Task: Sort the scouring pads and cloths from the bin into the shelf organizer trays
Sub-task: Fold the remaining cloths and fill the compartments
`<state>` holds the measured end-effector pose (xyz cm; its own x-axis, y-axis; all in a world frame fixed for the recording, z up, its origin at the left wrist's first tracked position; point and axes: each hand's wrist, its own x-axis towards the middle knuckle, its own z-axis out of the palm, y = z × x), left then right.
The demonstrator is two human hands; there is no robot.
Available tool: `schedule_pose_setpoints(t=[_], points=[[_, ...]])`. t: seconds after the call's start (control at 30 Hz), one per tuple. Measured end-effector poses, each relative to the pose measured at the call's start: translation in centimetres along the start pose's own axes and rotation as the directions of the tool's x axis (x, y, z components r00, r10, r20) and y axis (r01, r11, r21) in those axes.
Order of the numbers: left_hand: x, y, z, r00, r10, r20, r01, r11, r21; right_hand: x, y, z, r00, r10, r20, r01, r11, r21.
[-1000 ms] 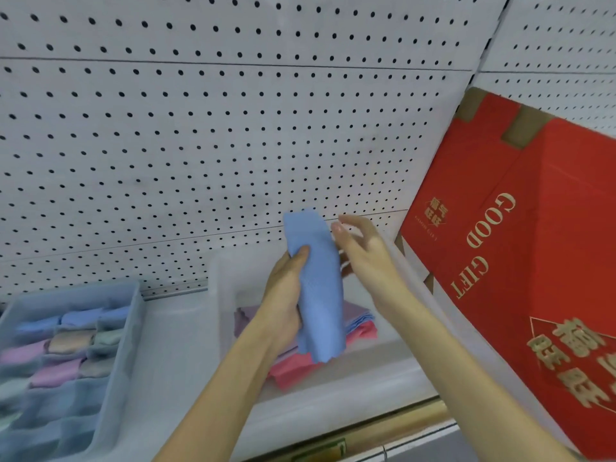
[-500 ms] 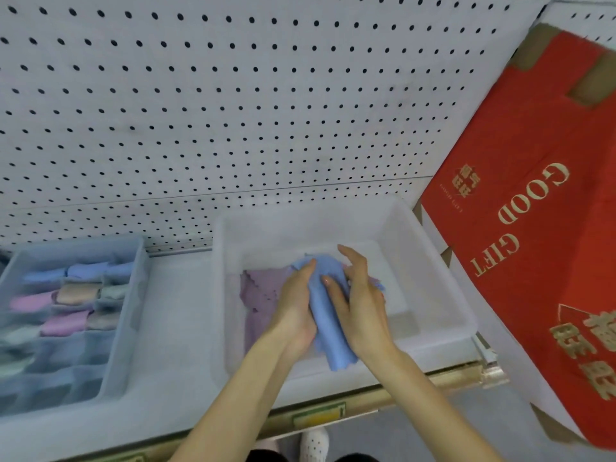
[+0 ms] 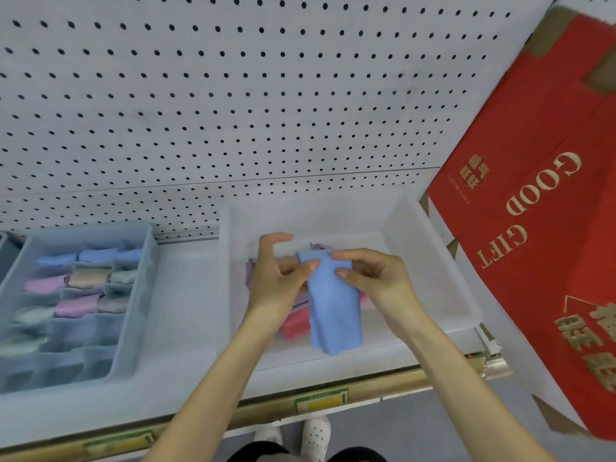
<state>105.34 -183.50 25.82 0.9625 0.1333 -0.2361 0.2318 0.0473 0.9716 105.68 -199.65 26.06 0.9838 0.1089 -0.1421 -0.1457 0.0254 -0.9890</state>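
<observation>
A folded blue cloth [image 3: 333, 308] hangs lengthwise above the clear plastic bin [image 3: 433, 261] on the shelf. My left hand [image 3: 276, 278] pinches its upper left edge with thumb and fingers. My right hand [image 3: 373, 278] pinches the upper right edge. Beneath the blue cloth, pink and purple cloths [image 3: 295, 323] lie in the bin, partly hidden by my hands. At the left stands the blue organizer tray [image 3: 133, 328], its back compartments filled with rolled blue, pink, tan and green cloths [image 3: 80, 281].
A white pegboard wall [image 3: 233, 111] backs the shelf. A big red gift box [image 3: 540, 228] leans at the right, close to the bin. The shelf's front edge [image 3: 316, 401] carries price-tag holders. White shoes show below on the floor.
The view tilted down. The blue cloth, first held up by my left hand, was pressed between both hands over the bin and is now held at its top by both hands.
</observation>
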Motion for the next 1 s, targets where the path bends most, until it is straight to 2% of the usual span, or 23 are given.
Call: schedule_pose_setpoints(t=[0.1, 0.2, 0.27, 0.33, 0.4, 0.47, 0.5, 0.53, 0.6, 0.67, 0.73, 0.8, 0.9, 0.97, 1.0], points=[[0.2, 0.1, -0.3, 0.991, 0.107, 0.076, -0.112, 0.991, 0.072, 0.3, -0.4, 0.1, 0.999, -0.025, -0.049, 0.023, 0.999, -0.041], [0.3, 0.4, -0.3, 0.983, 0.127, 0.133, -0.140, 0.986, 0.092, 0.7, -1.0, 0.2, 0.994, -0.080, -0.080, 0.071, 0.992, -0.103], [0.5, 0.4, -0.1, 0.980, 0.145, 0.136, -0.169, 0.968, 0.184, 1.0, -1.3, 0.2, 0.990, -0.115, -0.077, 0.101, 0.981, -0.167], [0.7, 0.6, 0.0, 0.974, 0.187, 0.128, -0.220, 0.918, 0.331, 1.3, -1.4, 0.0, 0.986, -0.144, -0.083, 0.119, 0.962, -0.247], [0.9, 1.0, 0.0, 0.955, 0.250, 0.160, -0.297, 0.824, 0.482, 1.6, -1.6, -0.2, 0.977, -0.198, -0.074, 0.154, 0.907, -0.392], [1.0, 1.7, -0.1, 0.939, 0.288, 0.188, -0.344, 0.783, 0.519, 1.8, -2.0, -0.3, 0.969, -0.242, -0.054, 0.180, 0.837, -0.517], [1.1, 2.2, -0.3, 0.943, 0.268, 0.198, -0.332, 0.804, 0.493, 1.9, -2.4, -0.4, 0.973, -0.224, -0.055, 0.165, 0.841, -0.515], [1.3, 2.5, -0.5, 0.952, 0.223, 0.210, -0.296, 0.846, 0.443, 1.8, -3.0, -0.4, 0.984, -0.174, -0.048, 0.133, 0.877, -0.462], [1.3, 3.4, -1.0, 0.951, 0.081, 0.297, -0.155, 0.960, 0.233, 1.7, -3.8, -0.6, 0.997, -0.064, 0.044, 0.073, 0.962, -0.261], [1.0, 4.0, -1.4, 0.912, -0.008, 0.411, -0.035, 0.995, 0.096, 1.5, -4.5, -0.3, 0.991, -0.019, 0.131, 0.027, 0.998, -0.059], [0.4, 4.0, -1.2, 0.859, -0.046, 0.511, 0.025, 0.999, 0.047, 1.5, -5.0, 0.4, 0.992, -0.013, 0.126, 0.005, 0.998, 0.061], [-0.3, 3.6, -0.5, 0.838, -0.050, 0.543, 0.036, 0.999, 0.037, 1.5, -5.4, 1.1, 0.997, -0.010, 0.071, 0.003, 0.996, 0.090], [-0.2, 2.6, 0.0, 0.879, -0.052, 0.475, 0.060, 0.998, -0.002, 1.8, -5.7, 1.3, 1.000, 0.017, -0.025, -0.015, 0.997, 0.077], [0.0, 2.3, 0.2, 0.908, -0.041, 0.416, 0.053, 0.998, -0.018, 1.6, -5.4, 0.9, 0.996, 0.086, -0.017, -0.084, 0.994, 0.065], [0.0, 2.3, 0.3, 0.925, -0.040, 0.377, 0.055, 0.998, -0.028, 1.4, -5.1, 0.7, 0.990, 0.137, 0.033, -0.139, 0.989, 0.054]])
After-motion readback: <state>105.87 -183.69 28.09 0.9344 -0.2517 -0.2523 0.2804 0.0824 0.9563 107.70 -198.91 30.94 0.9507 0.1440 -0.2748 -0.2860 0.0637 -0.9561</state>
